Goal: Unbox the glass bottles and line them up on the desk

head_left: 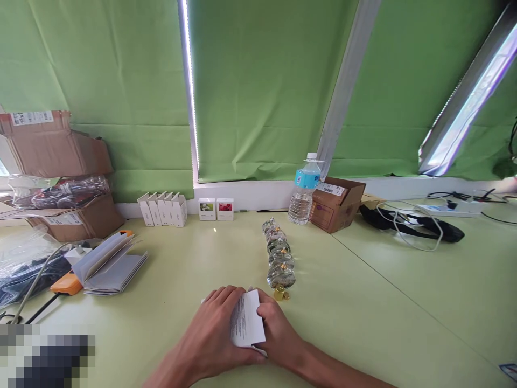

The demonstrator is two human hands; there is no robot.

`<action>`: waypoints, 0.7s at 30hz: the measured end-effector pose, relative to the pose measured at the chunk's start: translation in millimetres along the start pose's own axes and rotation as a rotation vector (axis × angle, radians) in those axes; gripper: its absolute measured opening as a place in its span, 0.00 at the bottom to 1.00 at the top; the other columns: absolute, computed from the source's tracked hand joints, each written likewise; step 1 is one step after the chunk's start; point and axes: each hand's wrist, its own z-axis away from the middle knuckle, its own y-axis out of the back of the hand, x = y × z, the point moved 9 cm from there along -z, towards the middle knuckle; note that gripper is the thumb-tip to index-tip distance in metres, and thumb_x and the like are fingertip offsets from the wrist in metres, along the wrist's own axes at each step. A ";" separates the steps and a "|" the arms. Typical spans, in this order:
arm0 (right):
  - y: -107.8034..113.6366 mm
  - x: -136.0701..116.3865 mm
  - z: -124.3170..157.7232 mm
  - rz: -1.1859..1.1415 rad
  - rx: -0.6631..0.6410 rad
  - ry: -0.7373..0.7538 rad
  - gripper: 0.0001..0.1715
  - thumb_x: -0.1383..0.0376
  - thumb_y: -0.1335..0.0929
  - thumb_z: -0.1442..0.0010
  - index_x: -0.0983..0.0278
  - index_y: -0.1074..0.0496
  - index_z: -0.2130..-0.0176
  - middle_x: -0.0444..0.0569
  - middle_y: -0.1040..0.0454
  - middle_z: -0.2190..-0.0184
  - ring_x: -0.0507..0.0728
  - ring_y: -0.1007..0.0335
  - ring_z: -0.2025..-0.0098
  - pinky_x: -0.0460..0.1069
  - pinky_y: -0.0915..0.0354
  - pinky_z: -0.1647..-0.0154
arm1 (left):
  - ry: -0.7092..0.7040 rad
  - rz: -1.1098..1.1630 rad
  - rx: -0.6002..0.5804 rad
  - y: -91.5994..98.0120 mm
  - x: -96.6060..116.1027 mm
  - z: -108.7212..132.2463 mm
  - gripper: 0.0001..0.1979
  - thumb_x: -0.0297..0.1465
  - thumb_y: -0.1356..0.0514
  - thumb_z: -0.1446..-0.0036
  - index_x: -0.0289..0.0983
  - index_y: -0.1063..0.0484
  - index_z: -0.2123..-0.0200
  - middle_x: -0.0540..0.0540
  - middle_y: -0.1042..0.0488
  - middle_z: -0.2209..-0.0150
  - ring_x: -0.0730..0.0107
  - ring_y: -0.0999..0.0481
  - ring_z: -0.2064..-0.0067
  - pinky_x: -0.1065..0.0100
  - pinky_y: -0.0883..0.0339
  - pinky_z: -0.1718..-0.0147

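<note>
My left hand (212, 326) and my right hand (278, 337) meet at the front of the pale green table (347, 302). Between them they grip a white printed leaflet (247, 319), which looks folded, with its lower edge tucked under my fingers. A line of glass ornaments with gold fittings (278, 256) lies just beyond my right hand, running away from me. The nearest gold fitting (279, 293) almost reaches my right fingers, though I cannot tell if they touch.
Several small white boxes (162, 210) and a bottle of water (304, 191) stand at the table's back edge beside an open cardboard box (335, 205). Open booklets (109, 264), an orange-handled tool (67, 284) and bagged items (24, 275) lie left; black cables (410, 225) lie right.
</note>
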 end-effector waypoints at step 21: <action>32.0 -23.7 -11.7 0.259 0.006 0.069 0.05 0.72 0.31 0.51 0.63 0.29 0.70 0.43 0.31 0.74 0.54 0.36 0.68 0.47 0.42 0.66 | 0.029 0.037 0.007 20.7 -6.6 -1.9 0.39 0.39 0.28 0.63 0.46 0.36 0.45 0.49 0.29 0.50 0.59 0.28 0.51 0.63 0.34 0.52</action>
